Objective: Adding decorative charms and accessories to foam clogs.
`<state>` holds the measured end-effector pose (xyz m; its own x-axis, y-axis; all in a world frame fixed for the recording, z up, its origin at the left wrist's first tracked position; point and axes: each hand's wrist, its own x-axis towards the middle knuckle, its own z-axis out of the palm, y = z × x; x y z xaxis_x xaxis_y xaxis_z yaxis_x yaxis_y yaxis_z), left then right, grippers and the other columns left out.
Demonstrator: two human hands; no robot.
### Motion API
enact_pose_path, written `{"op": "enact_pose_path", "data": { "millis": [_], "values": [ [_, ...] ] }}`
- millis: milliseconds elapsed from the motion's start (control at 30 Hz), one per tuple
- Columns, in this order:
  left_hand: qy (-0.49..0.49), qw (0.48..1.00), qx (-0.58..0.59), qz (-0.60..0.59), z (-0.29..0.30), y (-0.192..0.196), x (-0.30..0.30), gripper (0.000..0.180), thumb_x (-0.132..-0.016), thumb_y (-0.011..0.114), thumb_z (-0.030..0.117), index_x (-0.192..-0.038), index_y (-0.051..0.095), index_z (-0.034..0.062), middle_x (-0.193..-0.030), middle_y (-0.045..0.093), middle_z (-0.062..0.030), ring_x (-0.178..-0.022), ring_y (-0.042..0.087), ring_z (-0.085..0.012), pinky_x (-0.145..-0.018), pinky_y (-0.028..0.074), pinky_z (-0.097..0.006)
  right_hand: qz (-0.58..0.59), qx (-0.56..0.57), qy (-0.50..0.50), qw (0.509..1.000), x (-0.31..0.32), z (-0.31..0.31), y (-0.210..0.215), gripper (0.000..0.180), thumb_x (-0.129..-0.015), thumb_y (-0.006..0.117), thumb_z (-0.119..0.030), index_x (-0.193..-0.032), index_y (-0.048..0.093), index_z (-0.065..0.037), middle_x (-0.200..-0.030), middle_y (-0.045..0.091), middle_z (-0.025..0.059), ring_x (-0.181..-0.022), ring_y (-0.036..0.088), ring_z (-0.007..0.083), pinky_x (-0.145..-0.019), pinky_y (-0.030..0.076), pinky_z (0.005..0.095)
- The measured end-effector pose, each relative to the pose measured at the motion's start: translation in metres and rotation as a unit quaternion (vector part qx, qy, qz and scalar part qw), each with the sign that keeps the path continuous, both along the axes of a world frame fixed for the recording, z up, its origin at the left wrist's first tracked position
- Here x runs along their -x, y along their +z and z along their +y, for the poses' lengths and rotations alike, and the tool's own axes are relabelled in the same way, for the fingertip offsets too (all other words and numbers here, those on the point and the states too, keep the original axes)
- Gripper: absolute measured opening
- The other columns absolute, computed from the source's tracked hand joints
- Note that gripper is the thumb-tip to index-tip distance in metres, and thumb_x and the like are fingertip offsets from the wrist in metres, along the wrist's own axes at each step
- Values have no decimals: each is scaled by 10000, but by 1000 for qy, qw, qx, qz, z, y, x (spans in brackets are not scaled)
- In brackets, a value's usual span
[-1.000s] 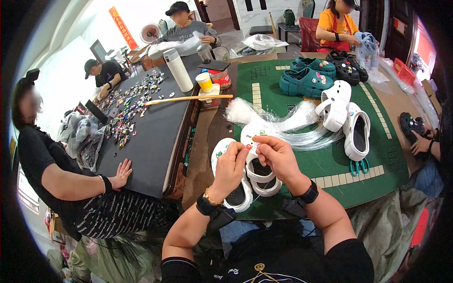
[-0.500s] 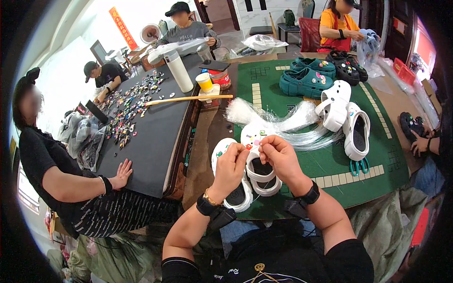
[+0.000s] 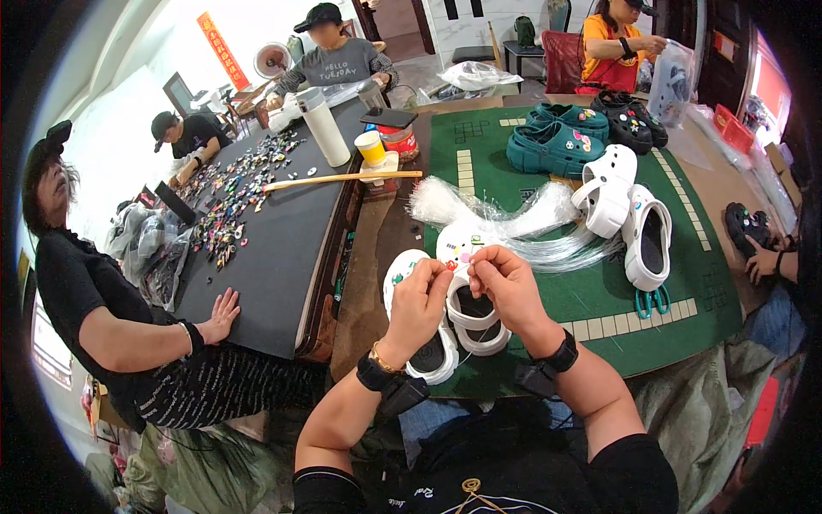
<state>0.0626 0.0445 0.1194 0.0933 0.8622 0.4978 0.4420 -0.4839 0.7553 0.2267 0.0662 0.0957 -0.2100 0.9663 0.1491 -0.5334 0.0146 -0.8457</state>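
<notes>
My left hand (image 3: pixel 414 307) and my right hand (image 3: pixel 512 289) are close together, each pinched at thumb and forefinger. Whatever lies between the fingertips is too small to make out. Just beneath them a pair of white clogs stands on the green mat, toes pointing away. The left white clog (image 3: pixel 435 367) carries green charms. On the right white clog (image 3: pixel 469 240) there are pink, red and green charms, and my fingers partly cover it. Beyond my hands lies a bundle of thin clear plastic strands (image 3: pixel 548 244).
Right of the bundle rest another white clog (image 3: pixel 606 206) and its mate (image 3: pixel 648 244). Teal clogs (image 3: pixel 556 152) and black clogs (image 3: pixel 629 124) stand farther back. A wooden stick (image 3: pixel 342 178) bridges to the dark table (image 3: pixel 291 265), which holds scattered charms (image 3: pixel 227 231). Co-workers sit or stand around.
My hands stay almost still. At the back right, a co-worker in orange has lifted a clear bag, which now hangs upright. The person at the left has tipped their head up.
</notes>
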Motion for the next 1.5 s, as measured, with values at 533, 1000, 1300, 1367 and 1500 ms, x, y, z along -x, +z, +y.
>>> {"op": "enact_pose_path", "data": {
  "millis": [533,1000,1300,1367,1500],
  "values": [
    [18,1000,25,-3,-1,-1,2,106,-937,595,107,-921,583,2,-692,607,-129,-585,597,-222,-551,452,-323,-113,-66,-82,988,10,-5,1,66,-926,598,-66,-959,629,-17,-791,631,-9,-677,562,51,-614,466,209],
    [-8,999,-42,-4,2,-15,-3,83,-919,579,84,-938,572,4,-788,621,-186,-700,642,-337,-616,486,-377,-157,-89,-113,977,4,-1,-12,30,-904,629,-42,-914,614,-19,-796,614,-16,-687,572,47,-629,466,189],
    [-61,997,9,-45,-4,-4,-3,89,-936,567,103,-927,549,16,-757,591,-155,-664,607,-287,-605,470,-362,-192,-105,-98,971,3,4,-12,33,-914,603,-44,-905,603,-12,-750,597,-7,-656,536,58,-609,435,207],
    [-53,998,-9,-33,-5,-6,-4,89,-932,570,104,-919,546,19,-760,598,-154,-672,613,-297,-605,472,-366,-171,-99,-83,977,5,2,-15,37,-917,589,-34,-899,604,-6,-764,600,1,-666,537,60,-619,433,206],
    [-42,998,-46,-10,-2,-10,-3,85,-915,583,97,-895,536,30,-765,616,-154,-689,627,-322,-601,479,-381,-146,-108,-91,979,3,3,-17,49,-921,570,-12,-898,611,0,-807,610,11,-705,546,63,-645,435,203]
  ]
}}
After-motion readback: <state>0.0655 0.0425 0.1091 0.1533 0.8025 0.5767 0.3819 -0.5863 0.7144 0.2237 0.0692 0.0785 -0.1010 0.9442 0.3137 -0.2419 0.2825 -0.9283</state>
